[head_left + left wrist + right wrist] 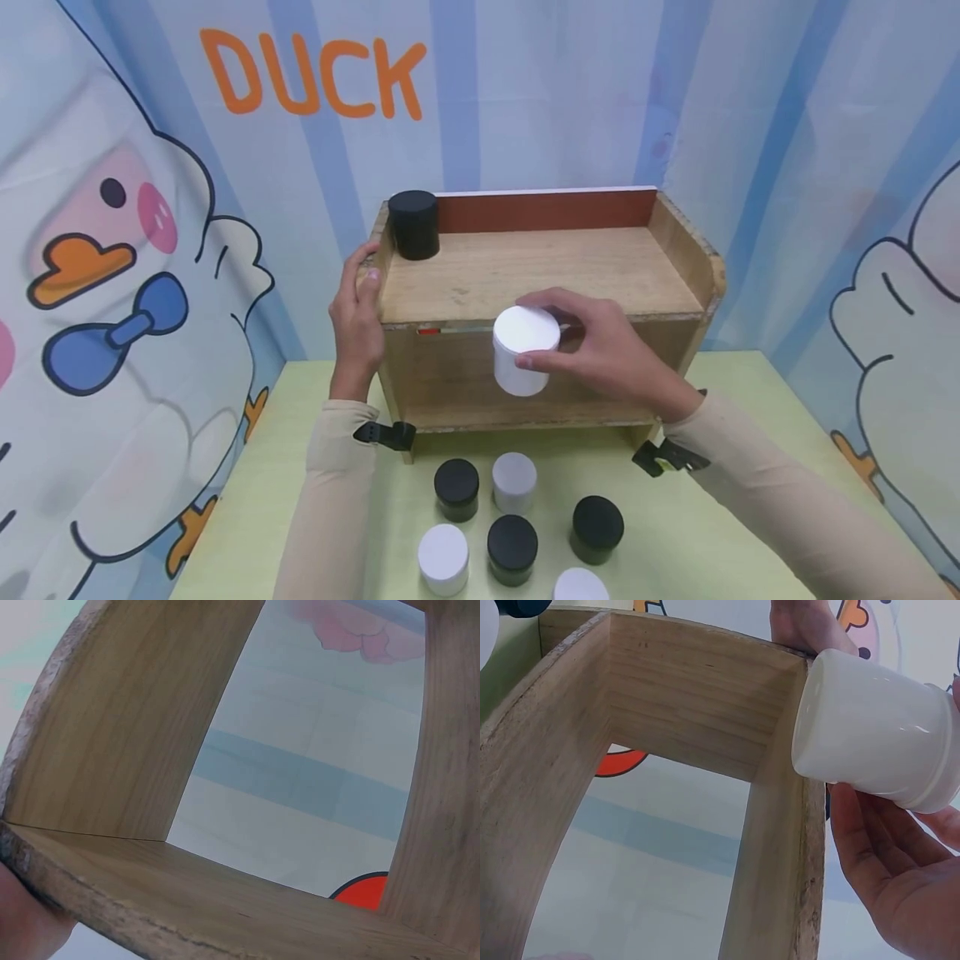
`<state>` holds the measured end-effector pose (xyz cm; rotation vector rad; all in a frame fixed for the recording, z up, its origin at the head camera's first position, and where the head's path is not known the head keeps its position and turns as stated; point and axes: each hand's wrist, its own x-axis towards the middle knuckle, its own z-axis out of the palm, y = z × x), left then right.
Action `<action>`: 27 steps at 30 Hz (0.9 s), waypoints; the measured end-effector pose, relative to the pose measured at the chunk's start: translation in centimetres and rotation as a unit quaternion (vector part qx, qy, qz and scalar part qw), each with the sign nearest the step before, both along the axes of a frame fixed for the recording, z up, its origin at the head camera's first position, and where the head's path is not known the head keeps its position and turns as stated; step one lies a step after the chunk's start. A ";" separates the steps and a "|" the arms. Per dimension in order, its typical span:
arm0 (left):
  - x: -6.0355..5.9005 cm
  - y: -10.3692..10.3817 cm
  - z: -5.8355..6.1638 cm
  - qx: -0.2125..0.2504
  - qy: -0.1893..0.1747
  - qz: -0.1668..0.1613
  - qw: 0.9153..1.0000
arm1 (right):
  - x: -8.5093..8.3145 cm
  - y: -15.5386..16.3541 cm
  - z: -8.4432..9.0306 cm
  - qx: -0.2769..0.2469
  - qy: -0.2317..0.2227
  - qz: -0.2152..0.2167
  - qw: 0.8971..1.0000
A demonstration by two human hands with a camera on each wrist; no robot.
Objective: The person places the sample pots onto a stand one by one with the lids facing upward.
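Observation:
In front of the upper board of a small wooden shelf [480, 292], my right hand [600, 346] holds a white jar [522, 354] upright between thumb and fingers. The right wrist view shows the same jar [874, 731] off the shelf's front edge, with fingers curled under its side. My left hand [358, 321] grips the shelf's left side near the upper front corner. In the left wrist view only a blurred bit of that hand [26, 919] shows, beside the wood. A black jar [414, 225] stands on the upper board at the left back corner.
On the pale green table [247, 500] before the shelf stand several jars, among them a black jar [512, 550], another black jar [596, 529] and a white jar [443, 558]. A red-brown back strip [543, 211] closes the upper board. A printed curtain [540, 92] hangs behind.

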<state>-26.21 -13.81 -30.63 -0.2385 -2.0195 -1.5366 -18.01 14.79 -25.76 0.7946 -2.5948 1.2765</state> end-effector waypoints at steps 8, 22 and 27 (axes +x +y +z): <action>-0.2 0.0 0.0 -0.001 -0.001 0.002 1.000 | -0.1 -0.4 0.4 -0.002 0.013 -0.008 1.000; -0.1 -0.1 0.1 0.002 0.005 -0.002 1.000 | -0.6 -1.5 1.9 -0.014 0.037 -0.028 0.999; -0.2 0.0 0.0 0.002 0.005 -0.001 1.000 | -0.5 -1.9 2.4 -0.006 0.038 -0.035 0.999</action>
